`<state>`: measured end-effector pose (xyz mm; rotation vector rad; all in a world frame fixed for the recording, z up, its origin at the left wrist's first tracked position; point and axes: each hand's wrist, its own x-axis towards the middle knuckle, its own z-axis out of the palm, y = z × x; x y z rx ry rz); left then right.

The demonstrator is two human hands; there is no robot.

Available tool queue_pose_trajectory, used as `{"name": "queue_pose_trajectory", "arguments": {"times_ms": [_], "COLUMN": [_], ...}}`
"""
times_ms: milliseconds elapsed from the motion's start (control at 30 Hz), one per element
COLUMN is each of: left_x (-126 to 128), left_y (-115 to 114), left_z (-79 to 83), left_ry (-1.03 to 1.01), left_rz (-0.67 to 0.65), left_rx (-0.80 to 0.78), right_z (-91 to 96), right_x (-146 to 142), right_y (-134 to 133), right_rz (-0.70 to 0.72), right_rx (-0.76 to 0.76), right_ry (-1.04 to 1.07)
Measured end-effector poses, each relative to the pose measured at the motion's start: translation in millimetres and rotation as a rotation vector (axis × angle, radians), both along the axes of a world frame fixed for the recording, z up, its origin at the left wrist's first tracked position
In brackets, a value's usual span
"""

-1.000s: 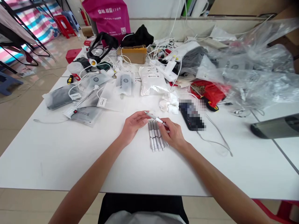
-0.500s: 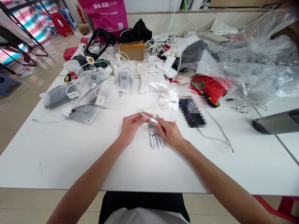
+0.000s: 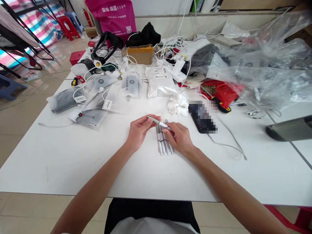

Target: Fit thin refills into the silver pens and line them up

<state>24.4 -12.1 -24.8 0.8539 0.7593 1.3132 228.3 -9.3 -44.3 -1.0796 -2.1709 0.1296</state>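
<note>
Between both hands a white and grey pen is held at a slant, its tip pointing up to the left. My left hand pinches the grey tip end between thumb and fingers. The other end lies in the closed fingers of my right hand, which hide that part. Just below the held pen, several similar pens lie side by side on the white table. Their upper ends are partly covered by my hands.
Crumpled white tissue and a pixelated dark phone lie beyond my right hand. Frosted pouches and a white packet are farther back. Clear plastic bags and a dark cylinder are at right.
The whole view has shifted slightly, so things sit a little farther right. The pen lies somewhat flatter, and more of its white barrel shows between the hands. Both hands still grip it.
</note>
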Motion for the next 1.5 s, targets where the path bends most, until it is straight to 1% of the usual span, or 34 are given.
{"name": "queue_pose_trajectory", "arguments": {"times_ms": [33,100,167,200,267,333,400,500,567,667,800,967,1067,1167,1233,1400,1500], "left_x": [-1,-5,-11,-13,-17,-18,-17,-14,-13,-13,-14,-11,-9,-7,-7,-6,-5], "left_y": [2,6,11,14,17,17,16,13,12,11,11,8,6,5,4,5,6], "left_z": [-1.3,-3.9,-6.1,-6.9,-8.0,-8.6,-8.8,-8.0,-6.9,-5.7,-6.0,-4.2,-0.4,1.5,0.6,-4.7,-5.7], "left_ry": [-0.027,-0.103,-0.169,-0.185,-0.193,-0.191,-0.187,-0.177,-0.164,-0.151,-0.132,-0.068,-0.090,-0.098,-0.070,0.031,0.027], "left_rz": [0.026,0.091,0.150,0.168,0.178,0.165,0.138,0.092,0.068,0.048,0.044,0.003,-0.040,-0.072,-0.038,0.120,0.152], "left_rx": [-0.021,-0.073,-0.121,-0.137,-0.152,-0.153,-0.149,-0.144,-0.143,-0.137,-0.113,-0.090,-0.040,-0.009,-0.013,-0.079,-0.110], "right_z": [3.2,8.6,11.1,10.8,7.9,3.2,-0.8,-2.1,0.2,5.6,8.9,1.0,-4.7,-6.2,-4.8,1.4,3.3], "right_x": [0,1,3,4,9,13,17,20,20,17,11,3,2,3,3,-1,-1], "right_y": [0,2,4,6,11,16,20,24,23,18,10,8,9,9,8,6,6], "right_rz": [-0.048,-0.207,-0.382,-0.442,-0.512,-0.544,-0.518,-0.380,-0.299,-0.218,-0.066,0.068,0.082,0.073,0.073,0.027,-0.006], "right_rx": [0.033,0.088,0.098,0.085,0.029,-0.038,-0.076,-0.041,0.005,0.061,0.034,0.050,0.035,0.027,0.039,0.082,0.102], "right_ry": [-0.020,-0.061,-0.096,-0.118,-0.160,-0.174,-0.159,-0.133,-0.109,-0.028,0.105,0.006,-0.008,-0.009,-0.022,-0.113,-0.153]}}
